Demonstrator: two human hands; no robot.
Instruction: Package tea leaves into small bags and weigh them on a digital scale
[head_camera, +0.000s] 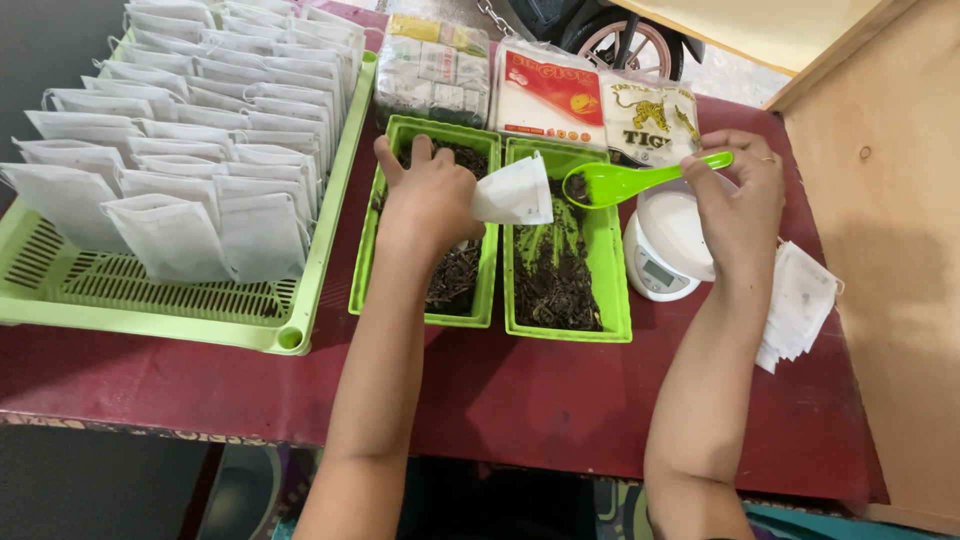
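My left hand (428, 195) holds a small white filter bag (515, 192) with its mouth turned to the right, above the two green trays. My right hand (738, 190) grips the handle of a green plastic spoon (625, 180); its bowl carries a little dark loose tea and sits just right of the bag's opening. Below them, the left green tray (361, 265) and the right green tray (612, 300) each hold dark loose tea leaves.
A large green slotted rack (150, 300) at left holds several rows of upright white filled bags. A small white digital scale (665, 250) stands right of the trays, with a stack of empty white bags (800, 305) beside it. Packaged tea blocks (545, 90) lie behind. A wooden panel (890, 250) borders the right.
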